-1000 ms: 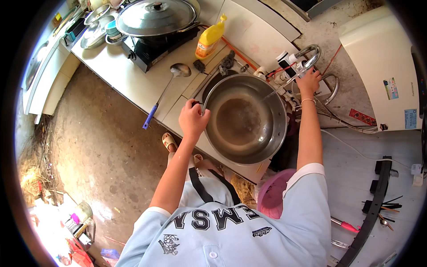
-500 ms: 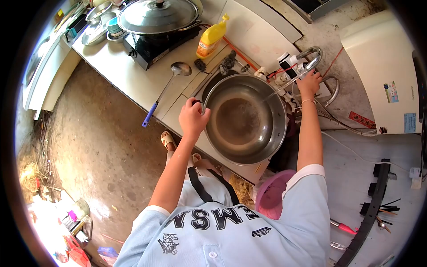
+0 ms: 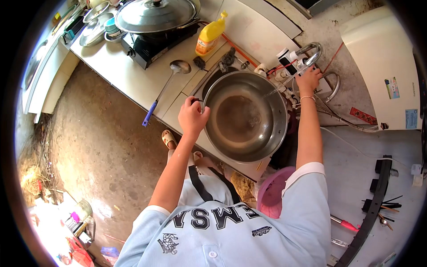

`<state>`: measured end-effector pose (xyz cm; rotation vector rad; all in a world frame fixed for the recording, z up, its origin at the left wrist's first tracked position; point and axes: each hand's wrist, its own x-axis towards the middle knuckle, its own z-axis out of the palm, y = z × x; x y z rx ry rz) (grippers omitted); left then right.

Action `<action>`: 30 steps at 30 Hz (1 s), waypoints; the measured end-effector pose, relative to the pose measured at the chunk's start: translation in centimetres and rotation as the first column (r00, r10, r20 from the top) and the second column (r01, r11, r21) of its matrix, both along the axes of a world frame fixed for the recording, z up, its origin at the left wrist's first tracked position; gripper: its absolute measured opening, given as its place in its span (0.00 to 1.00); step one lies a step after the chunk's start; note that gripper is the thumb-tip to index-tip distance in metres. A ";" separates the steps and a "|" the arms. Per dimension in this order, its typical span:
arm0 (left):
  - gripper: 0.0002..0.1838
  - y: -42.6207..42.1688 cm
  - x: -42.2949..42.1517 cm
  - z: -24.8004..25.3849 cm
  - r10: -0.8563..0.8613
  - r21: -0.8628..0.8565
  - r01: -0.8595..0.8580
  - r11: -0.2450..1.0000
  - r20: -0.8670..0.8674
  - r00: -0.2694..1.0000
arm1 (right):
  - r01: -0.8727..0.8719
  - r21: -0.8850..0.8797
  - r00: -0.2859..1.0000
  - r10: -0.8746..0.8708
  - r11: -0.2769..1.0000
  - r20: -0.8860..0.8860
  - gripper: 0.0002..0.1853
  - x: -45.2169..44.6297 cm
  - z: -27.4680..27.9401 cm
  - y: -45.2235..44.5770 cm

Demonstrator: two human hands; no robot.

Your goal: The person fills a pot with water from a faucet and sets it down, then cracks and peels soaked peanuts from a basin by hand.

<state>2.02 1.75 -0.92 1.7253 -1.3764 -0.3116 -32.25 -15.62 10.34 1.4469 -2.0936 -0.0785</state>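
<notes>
A large steel wok with murky water in its bottom sits over the sink area at the counter's edge. My left hand is closed around the wok's dark side handle. Water runs in a thin stream from the curved faucet into the wok. My right hand is at the faucet's body, its fingers bent around a part there that they mostly hide. A ladle with a blue handle lies on the counter left of the wok. Near the wok's far rim lie dark scrubbers.
Behind the ladle stands a yellow detergent bottle. A lidded pan rests on a black gas stove. On the floor below the wok is a pink bucket. A white appliance hangs at right.
Both hands keep their places at the wok handle and the faucet. The view has shifted very slightly; water still runs into the wok.
</notes>
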 end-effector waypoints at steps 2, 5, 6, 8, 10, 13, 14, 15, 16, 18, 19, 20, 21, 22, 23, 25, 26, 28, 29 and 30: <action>0.14 0.0 0.0 -0.1 0.001 -0.007 -0.001 1.000 0.000 1.000 | -0.003 0.003 1.000 0.003 1.000 0.001 0.37 -0.2 -0.1 -0.1; 0.14 0.0 0.1 -0.1 -0.004 0.009 0.004 1.000 -0.016 1.000 | -0.003 0.010 1.000 0.003 1.000 -0.001 0.37 -0.2 -0.1 -0.1; 0.14 0.0 0.1 0.0 -0.003 0.007 0.003 1.000 -0.015 1.000 | 0.000 0.015 1.000 0.000 1.000 -0.005 0.37 -0.2 -0.1 -0.1; 0.14 0.1 0.1 0.0 0.002 0.005 -0.002 1.000 -0.017 1.000 | 0.002 0.013 1.000 -0.002 1.000 -0.011 0.37 -0.2 -0.1 -0.2; 0.14 0.0 0.1 0.0 -0.002 0.027 0.003 1.000 -0.022 1.000 | 0.006 0.011 1.000 -0.006 1.000 -0.016 0.37 0.3 0.0 -0.3; 0.14 0.1 0.1 -0.1 0.002 0.024 -0.002 1.000 -0.014 1.000 | 0.120 0.089 0.993 -0.119 0.989 -0.017 0.34 0.7 -0.1 -1.5; 0.14 0.1 0.1 -0.1 0.002 0.024 -0.001 1.000 -0.016 1.000 | 0.126 0.050 0.991 -0.128 0.991 0.037 0.29 0.5 -0.7 -2.4; 0.14 0.1 0.0 0.0 0.002 0.020 -0.002 1.000 -0.015 1.000 | 0.134 0.012 0.987 -0.135 0.991 0.090 0.25 0.5 -0.8 -3.0; 0.14 0.0 0.0 0.0 0.004 0.015 -0.004 1.000 -0.013 1.000 | 0.132 0.011 0.987 -0.132 0.991 0.088 0.25 0.4 -0.6 -3.7; 0.14 0.1 0.0 0.2 0.005 0.037 -0.004 0.999 -0.018 1.000 | 0.113 0.080 0.883 -0.137 0.990 0.450 0.17 0.4 0.2 -4.8; 0.14 0.1 0.0 0.3 0.003 0.059 -0.001 0.998 -0.021 1.000 | 0.107 0.011 0.841 -0.096 0.994 0.533 0.14 1.5 1.1 -4.3; 0.14 0.1 0.1 0.2 0.004 0.059 -0.002 0.998 -0.020 1.000 | 0.106 0.011 0.840 -0.095 0.994 0.533 0.14 2.5 1.9 -3.8; 0.14 0.1 0.1 0.2 0.007 0.046 -0.006 0.999 -0.011 1.000 | 0.075 0.006 0.797 -0.063 0.997 0.601 0.14 2.9 2.5 -3.4; 0.15 0.2 0.1 0.1 0.010 0.033 -0.010 0.999 -0.002 1.000 | 0.045 -0.003 0.747 -0.032 0.999 0.664 0.14 3.1 2.8 -3.2; 0.15 0.2 0.0 0.2 0.009 0.034 -0.009 0.999 -0.004 1.000 | 0.027 -0.028 0.687 0.002 0.999 0.727 0.15 2.5 2.3 -3.9; 0.15 0.2 -0.1 0.2 0.008 0.033 -0.007 0.999 -0.012 1.000 | 0.011 -0.094 0.633 0.066 0.995 0.771 0.15 3.4 2.6 -3.8; 0.15 0.2 0.0 0.2 0.003 0.031 -0.003 1.000 -0.006 1.000 | 0.002 -0.161 0.572 0.131 0.987 0.810 0.16 3.8 2.7 -3.6; 0.15 0.2 -0.1 0.2 -0.004 0.059 0.005 0.998 -0.011 1.000 | -0.048 -0.162 0.663 0.153 0.986 0.733 0.15 3.7 2.9 -3.9; 0.15 0.2 -0.1 0.1 -0.011 0.059 0.012 0.998 -0.005 1.000 | -0.006 -0.124 0.553 0.106 0.992 0.826 0.13 3.3 3.3 -4.0; 0.14 0.2 -0.1 0.0 0.000 0.038 0.000 0.999 0.010 1.000 | 0.034 -0.081 0.430 0.058 0.996 0.901 0.11 3.0 3.6 -3.5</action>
